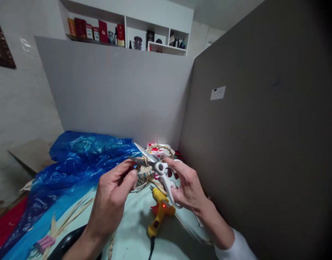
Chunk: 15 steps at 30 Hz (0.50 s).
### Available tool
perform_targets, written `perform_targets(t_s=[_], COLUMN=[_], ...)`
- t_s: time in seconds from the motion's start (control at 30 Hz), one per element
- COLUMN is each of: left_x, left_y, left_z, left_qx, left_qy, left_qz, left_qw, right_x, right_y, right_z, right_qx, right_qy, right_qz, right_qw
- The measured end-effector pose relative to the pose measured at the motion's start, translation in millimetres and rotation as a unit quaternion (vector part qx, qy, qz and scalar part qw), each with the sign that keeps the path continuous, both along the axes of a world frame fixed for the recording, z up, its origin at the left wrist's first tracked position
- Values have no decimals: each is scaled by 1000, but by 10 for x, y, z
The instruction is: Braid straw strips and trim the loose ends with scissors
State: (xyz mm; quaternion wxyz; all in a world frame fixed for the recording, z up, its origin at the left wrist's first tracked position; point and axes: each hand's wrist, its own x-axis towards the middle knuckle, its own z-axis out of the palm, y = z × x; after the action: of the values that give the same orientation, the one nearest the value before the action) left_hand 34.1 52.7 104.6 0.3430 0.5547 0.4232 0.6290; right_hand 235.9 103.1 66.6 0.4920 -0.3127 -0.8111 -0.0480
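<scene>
My right hand (189, 184) grips a pair of scissors (161, 167) with white handles, the thumb through the lower loop. Its metal blades stand apart and point up and left, towards my left hand. The thumb and index finger of my left hand (112, 196) are pinched together beside the lower blade, but what lies between them is too small to make out. Just behind the blades is a woven straw piece (145, 171) with a dotted pattern, partly covered by the scissors. Below them a yellow glue gun (160, 211) lies on the table, its red light lit.
Crumpled blue plastic sheeting (87, 155) covers the table's left side. Straw strips (74, 213) with a purple band (46, 243) lie at lower left. A red and white packet (155, 150) sits at the back. Grey panels (122, 90) stand behind and at right. The glue gun's cord (152, 247) runs towards me.
</scene>
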Motion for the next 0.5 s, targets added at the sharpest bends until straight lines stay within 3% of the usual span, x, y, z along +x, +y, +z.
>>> perform_targets(t_s=[0.23,0.5], left_x=[31,-26], left_y=[-29,54], left_z=[28,-54], left_qx=[-2,-23], left_qy=[14,68], left_qz=[24,78], left_qw=[1000,994], right_x=[3,42], right_y=[-9,29], right_z=[-17,-76], right_qx=[-8,-36], right_qy=[2,19], right_qz=[-9,-27], right_qw=[1000,999])
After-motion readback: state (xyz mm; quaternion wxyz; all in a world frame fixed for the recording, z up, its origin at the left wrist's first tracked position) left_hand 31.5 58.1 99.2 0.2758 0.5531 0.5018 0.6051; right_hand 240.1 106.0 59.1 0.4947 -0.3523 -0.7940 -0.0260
